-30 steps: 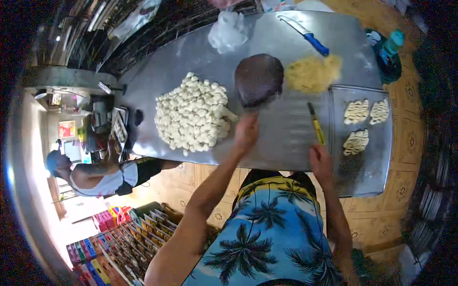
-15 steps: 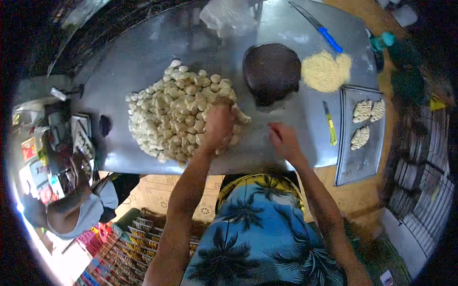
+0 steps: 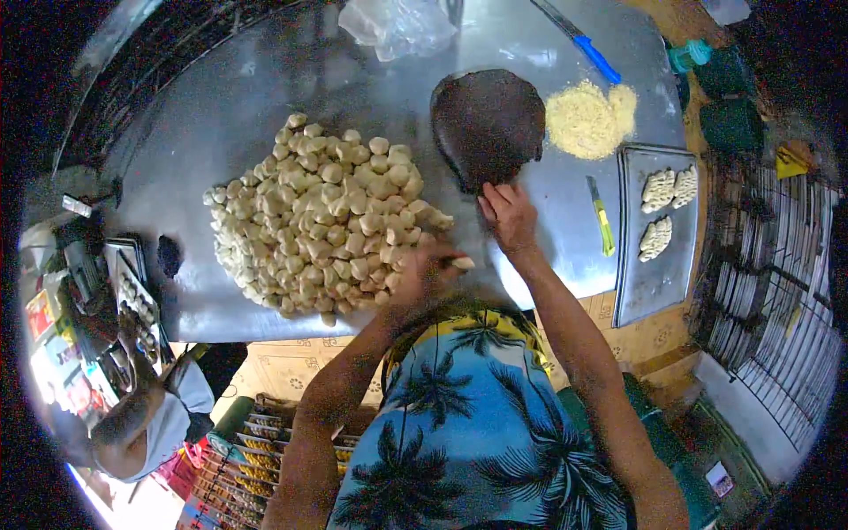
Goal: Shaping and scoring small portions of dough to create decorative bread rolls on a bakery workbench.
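Note:
A wide heap of pale dough balls (image 3: 327,221) covers the left part of the metal table. My left hand (image 3: 422,276) is at the heap's near right edge, slightly blurred, its fingers closed on a small dough piece (image 3: 462,262) that shows at the fingertips. To the right of the heap lies a large dark brown slab of paste or filling (image 3: 490,124). At its lower edge my right hand (image 3: 511,219) pinches the brown mass with thumb and fingers; what is between the fingertips is partly hidden.
Beyond the slab are a yellow crumb pile (image 3: 585,121), a blue-handled knife (image 3: 597,58) and a clear plastic bag (image 3: 399,28). A yellow-green knife (image 3: 602,225) lies beside a tray (image 3: 655,291) with shaped dough pieces (image 3: 657,191). Another person (image 3: 146,428) works at far left.
My left hand has come off the top of the heap toward me, with a dough piece. The right hand has moved up to the brown slab's lower edge.

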`<move>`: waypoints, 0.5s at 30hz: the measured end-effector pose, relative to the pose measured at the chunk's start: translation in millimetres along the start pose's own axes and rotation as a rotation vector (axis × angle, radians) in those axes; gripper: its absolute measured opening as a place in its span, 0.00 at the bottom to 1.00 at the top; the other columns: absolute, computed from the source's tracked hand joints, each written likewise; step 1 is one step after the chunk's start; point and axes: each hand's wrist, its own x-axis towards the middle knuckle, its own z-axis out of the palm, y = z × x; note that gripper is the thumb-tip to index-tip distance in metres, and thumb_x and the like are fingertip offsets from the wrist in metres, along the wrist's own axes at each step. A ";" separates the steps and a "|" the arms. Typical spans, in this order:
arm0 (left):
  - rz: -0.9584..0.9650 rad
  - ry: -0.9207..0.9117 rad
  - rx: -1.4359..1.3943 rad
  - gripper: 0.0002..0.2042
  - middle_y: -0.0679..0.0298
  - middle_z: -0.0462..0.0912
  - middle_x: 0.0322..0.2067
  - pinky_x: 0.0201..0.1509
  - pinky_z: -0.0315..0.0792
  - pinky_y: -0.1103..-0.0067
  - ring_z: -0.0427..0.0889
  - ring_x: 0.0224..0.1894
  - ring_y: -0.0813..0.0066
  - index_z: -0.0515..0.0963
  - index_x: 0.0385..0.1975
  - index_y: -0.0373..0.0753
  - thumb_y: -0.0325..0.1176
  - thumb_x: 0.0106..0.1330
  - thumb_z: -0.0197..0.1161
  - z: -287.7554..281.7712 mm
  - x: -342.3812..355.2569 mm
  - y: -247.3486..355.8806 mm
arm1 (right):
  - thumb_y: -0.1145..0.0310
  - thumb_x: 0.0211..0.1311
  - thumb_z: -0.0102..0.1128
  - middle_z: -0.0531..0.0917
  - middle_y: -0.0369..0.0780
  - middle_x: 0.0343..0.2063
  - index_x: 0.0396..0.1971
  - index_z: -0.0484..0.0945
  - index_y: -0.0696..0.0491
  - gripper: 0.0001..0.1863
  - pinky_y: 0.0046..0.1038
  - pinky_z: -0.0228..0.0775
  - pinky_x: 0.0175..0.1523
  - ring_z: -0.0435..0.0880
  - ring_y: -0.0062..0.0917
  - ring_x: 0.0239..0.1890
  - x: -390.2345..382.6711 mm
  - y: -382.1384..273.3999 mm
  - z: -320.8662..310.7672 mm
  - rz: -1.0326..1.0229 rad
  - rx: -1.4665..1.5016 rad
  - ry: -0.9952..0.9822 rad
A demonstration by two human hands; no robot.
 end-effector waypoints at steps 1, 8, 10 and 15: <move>-0.077 -0.034 0.001 0.17 0.54 0.85 0.32 0.44 0.79 0.72 0.85 0.35 0.67 0.83 0.53 0.34 0.23 0.63 0.68 5.0 -5.2 -0.5 | 0.67 0.62 0.70 0.84 0.42 0.37 0.45 0.86 0.54 0.13 0.42 0.76 0.39 0.81 0.43 0.38 1.6 -0.2 0.0 0.020 0.014 0.021; -0.254 0.056 -0.075 0.18 0.52 0.89 0.46 0.52 0.81 0.69 0.88 0.44 0.66 0.83 0.56 0.35 0.36 0.70 0.69 36.1 -6.2 -10.9 | 0.56 0.69 0.65 0.88 0.42 0.41 0.48 0.88 0.51 0.16 0.40 0.79 0.48 0.86 0.42 0.44 4.1 6.3 -5.5 0.562 0.355 -0.637; -0.360 0.188 -0.230 0.17 0.56 0.90 0.45 0.51 0.81 0.70 0.88 0.42 0.69 0.83 0.56 0.34 0.37 0.72 0.68 47.3 -1.0 -11.9 | 0.57 0.71 0.65 0.89 0.45 0.44 0.49 0.88 0.51 0.16 0.36 0.78 0.53 0.88 0.39 0.47 -17.2 9.6 -20.6 0.649 0.594 -0.690; -0.513 0.194 -0.527 0.16 0.57 0.90 0.38 0.41 0.82 0.76 0.87 0.36 0.74 0.85 0.50 0.29 0.36 0.72 0.68 86.8 9.6 0.3 | 0.65 0.74 0.63 0.85 0.35 0.40 0.49 0.86 0.54 0.12 0.23 0.75 0.48 0.82 0.20 0.42 -103.0 28.2 -74.1 0.680 0.883 -0.334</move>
